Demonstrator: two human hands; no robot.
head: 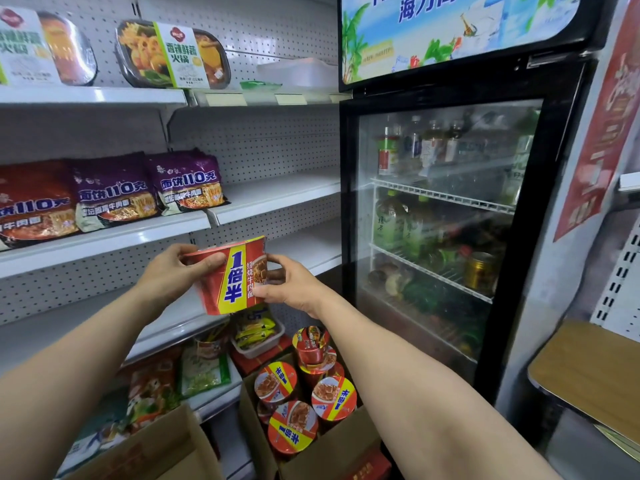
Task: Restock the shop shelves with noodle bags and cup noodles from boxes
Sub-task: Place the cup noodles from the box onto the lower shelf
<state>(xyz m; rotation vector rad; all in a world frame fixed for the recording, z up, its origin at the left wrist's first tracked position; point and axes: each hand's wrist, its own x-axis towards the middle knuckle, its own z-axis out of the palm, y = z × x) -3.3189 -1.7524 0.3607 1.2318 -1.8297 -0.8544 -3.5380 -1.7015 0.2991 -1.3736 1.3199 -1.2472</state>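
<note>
Left hand (173, 271): fingers curled on the rim of the red cup noodle (231, 276), tilted.
Right hand (289, 284): grips its other side.
Cup position: in front of the white shelves (277, 199), above the open cardboard box (332, 445) of cup noodles.

Head camera looks forward-down (close) at shelves (277, 197).
</note>
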